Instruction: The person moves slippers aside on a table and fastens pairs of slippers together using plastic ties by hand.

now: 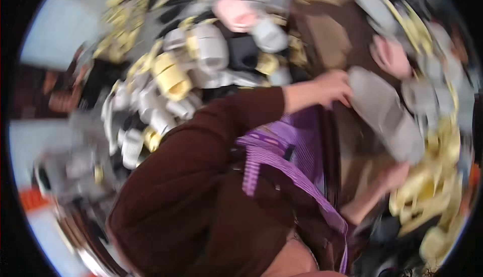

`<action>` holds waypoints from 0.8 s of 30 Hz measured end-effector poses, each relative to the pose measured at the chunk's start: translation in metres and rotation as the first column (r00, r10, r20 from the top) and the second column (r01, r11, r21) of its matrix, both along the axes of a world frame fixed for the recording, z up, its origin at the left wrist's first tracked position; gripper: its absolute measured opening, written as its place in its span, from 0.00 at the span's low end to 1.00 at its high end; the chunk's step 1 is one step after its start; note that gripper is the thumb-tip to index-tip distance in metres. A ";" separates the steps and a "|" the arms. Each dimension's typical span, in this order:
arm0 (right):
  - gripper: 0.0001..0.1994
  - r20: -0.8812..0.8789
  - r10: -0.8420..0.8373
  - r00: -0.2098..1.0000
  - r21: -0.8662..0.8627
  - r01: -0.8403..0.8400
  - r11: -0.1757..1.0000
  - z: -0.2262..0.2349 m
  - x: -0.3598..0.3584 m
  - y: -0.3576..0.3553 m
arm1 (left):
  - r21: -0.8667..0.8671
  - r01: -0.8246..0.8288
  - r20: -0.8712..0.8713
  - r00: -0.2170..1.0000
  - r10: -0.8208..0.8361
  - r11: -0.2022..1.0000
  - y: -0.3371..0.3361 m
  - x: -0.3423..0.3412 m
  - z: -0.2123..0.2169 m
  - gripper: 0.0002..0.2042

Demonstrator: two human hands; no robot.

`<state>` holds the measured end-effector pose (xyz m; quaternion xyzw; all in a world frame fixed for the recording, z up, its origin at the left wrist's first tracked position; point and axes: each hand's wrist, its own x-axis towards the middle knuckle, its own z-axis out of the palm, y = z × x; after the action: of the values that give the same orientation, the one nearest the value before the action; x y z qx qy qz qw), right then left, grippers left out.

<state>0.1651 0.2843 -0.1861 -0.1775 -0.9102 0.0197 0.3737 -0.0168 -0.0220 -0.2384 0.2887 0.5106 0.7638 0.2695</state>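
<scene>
A grey slide sandal (385, 113) lies slantwise between my two hands, over a brown surface (347, 136) to the right of my body. My left hand (332, 88) reaches across with its fingers curled at the sandal's upper left end. It seems to touch the edge there, but motion blur hides whether it grips. At the lower right end, my right hand (396, 176) has its fingers closed against the sandal, its grip partly covered by it. Beyond the sandal, a pink slide (391, 56) rests at the brown surface's right edge.
To the left is a large heap of slides, among them a yellow slide (171, 75), a light grey slide (209, 48) and a pink slide (235, 14). Pale yellow pieces (427, 181) pile up at the right. I wear a purple apron (297, 146).
</scene>
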 end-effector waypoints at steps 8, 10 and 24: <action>0.10 -0.583 -0.339 0.738 -0.754 -0.336 0.564 0.102 0.020 -0.063 | -0.042 -0.400 0.435 0.818 0.377 0.916 -0.015 -0.014 0.027 0.15; 0.10 -0.629 -0.364 0.687 -0.713 -0.323 0.622 0.122 0.035 -0.057 | 0.003 -0.428 0.501 0.783 0.369 0.904 -0.033 -0.030 0.027 0.16; 0.15 0.269 0.176 0.947 -0.694 0.064 0.717 0.122 -0.053 -0.016 | -0.249 -0.071 -0.368 0.930 -0.026 0.966 0.090 -0.102 0.075 0.20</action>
<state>0.1122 0.2686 -0.0639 -0.2774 -0.8885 0.3422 0.1284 -0.1185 0.0677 -0.1632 0.3832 0.6502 0.6262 0.1955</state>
